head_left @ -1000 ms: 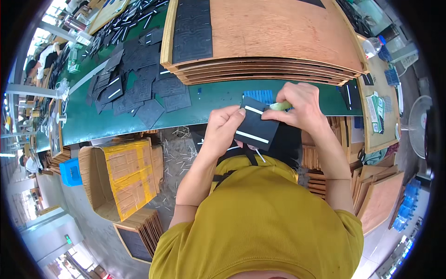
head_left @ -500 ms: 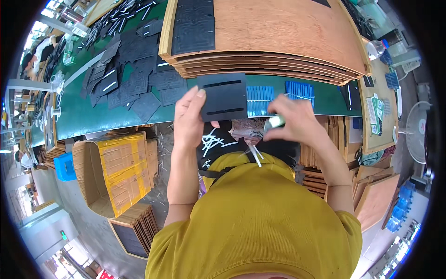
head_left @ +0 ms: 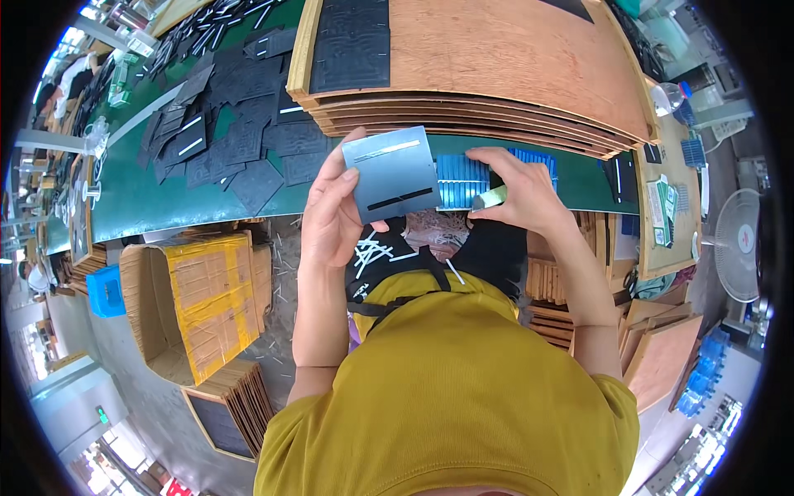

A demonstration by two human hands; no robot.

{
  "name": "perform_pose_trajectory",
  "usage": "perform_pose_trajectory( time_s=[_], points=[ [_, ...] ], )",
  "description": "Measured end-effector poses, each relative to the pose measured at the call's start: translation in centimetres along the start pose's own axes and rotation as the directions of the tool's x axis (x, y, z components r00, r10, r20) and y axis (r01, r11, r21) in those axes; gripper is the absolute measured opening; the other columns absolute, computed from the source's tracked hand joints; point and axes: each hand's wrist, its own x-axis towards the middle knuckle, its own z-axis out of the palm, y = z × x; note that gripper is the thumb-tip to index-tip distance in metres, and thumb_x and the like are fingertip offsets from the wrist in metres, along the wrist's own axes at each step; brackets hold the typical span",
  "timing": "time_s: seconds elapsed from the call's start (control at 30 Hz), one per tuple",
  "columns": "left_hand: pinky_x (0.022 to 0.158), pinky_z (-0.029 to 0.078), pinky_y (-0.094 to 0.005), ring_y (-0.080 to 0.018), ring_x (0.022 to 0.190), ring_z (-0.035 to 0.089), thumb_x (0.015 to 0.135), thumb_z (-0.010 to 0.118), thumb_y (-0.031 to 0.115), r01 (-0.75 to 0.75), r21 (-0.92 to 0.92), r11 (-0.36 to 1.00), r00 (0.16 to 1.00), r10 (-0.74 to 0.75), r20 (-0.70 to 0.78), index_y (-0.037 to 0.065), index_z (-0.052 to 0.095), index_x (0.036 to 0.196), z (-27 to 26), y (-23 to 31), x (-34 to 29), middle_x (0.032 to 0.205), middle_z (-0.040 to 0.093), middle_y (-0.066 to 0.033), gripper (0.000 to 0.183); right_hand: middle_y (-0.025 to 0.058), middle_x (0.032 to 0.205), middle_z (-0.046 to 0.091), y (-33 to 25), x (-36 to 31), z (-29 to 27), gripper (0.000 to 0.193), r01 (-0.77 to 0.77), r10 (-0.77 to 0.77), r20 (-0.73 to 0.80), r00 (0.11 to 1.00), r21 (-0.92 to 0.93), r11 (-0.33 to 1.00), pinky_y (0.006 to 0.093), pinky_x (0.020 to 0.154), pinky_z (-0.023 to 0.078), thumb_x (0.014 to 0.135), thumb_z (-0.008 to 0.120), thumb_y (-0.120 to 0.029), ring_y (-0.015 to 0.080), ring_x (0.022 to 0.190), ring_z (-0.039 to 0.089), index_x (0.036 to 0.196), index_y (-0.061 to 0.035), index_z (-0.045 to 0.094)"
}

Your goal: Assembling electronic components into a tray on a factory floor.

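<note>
So the left hand has a flat dark square sheet pinched by its left edge, thumb on the near face and fingers behind, holding it up just in front of the green table. The sheet has a pale strip near the top and a thin dark slot lower down. It looks light and fairly stiff, since it stands straight with only one edge held, though I'd guess it flexes if squeezed. The edge grip seems right; grabbing over the slot or strip looks like a bad idea.

The right hand is closed around a small pale green tool, right of the sheet, resting over a row of blue pieces on the table.

Behind the table's far edge sits a stack of wooden boards with a black mat on top. More black sheets lie scattered on the table to the left. Below the table's near edge there's a cardboard box of yellow packs.
</note>
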Motion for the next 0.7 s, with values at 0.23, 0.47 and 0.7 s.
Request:
perform_pose_trajectory(
  time_s=[0.23, 0.47, 0.7],
  points=[
    [0.047, 0.057, -0.0287, -0.0208, 0.085, 0.064, 0.09, 0.046, 0.018, -0.035, -0.01, 0.999, 0.998, 0.034, -0.061, -0.003, 0.032, 0.133, -0.2, 0.5, 0.0, 0.114, 0.055, -0.016, 0.05, 0.0066, 0.119, 0.057, -0.6, -0.2, -0.4, 0.072, 0.118, -0.128, -0.121, 0.984, -0.084, 0.989, 0.0311, 0.071, 0.048, 0.054, 0.081, -0.027, 0.0248, 0.1, 0.059, 0.118, -0.0126, 0.051],
    [0.047, 0.057, -0.0309, -0.0191, 0.086, 0.063, 0.091, 0.045, 0.027, -0.03, 0.151, 0.988, 0.995, 0.044, -0.088, -0.001, 0.039, 0.13, 0.7, 0.0, 0.2, 0.109, 0.058, -0.0146, 0.047, 0.0191, 0.111, 0.06, -2.8, -0.6, -2.1, 0.073, 0.393, -0.398, -0.333, 0.855, -0.087, 0.916, 0.0331, 0.073, 0.052, 0.054, 0.084, -0.03, 0.0309, 0.094, 0.063, 0.114, -0.0052, 0.052],
    [0.057, 0.057, -0.029, -0.0159, 0.09, 0.059, 0.094, 0.042, 0.033, 0.107, 0.108, 0.988, 0.994, -0.109, 0.012, 0.0, 0.041, 0.129, 3.7, -1.2, 0.1, 0.107, 0.057, -0.0117, 0.048, 0.0216, 0.108, 0.061, -5.1, -0.3, -1.1, 0.072, 0.41, -0.388, -0.463, 0.797, -0.057, 0.91, 0.034, 0.078, 0.052, 0.057, 0.083, -0.035, 0.032, 0.096, 0.062, 0.113, -0.0005, 0.052]
  ],
)
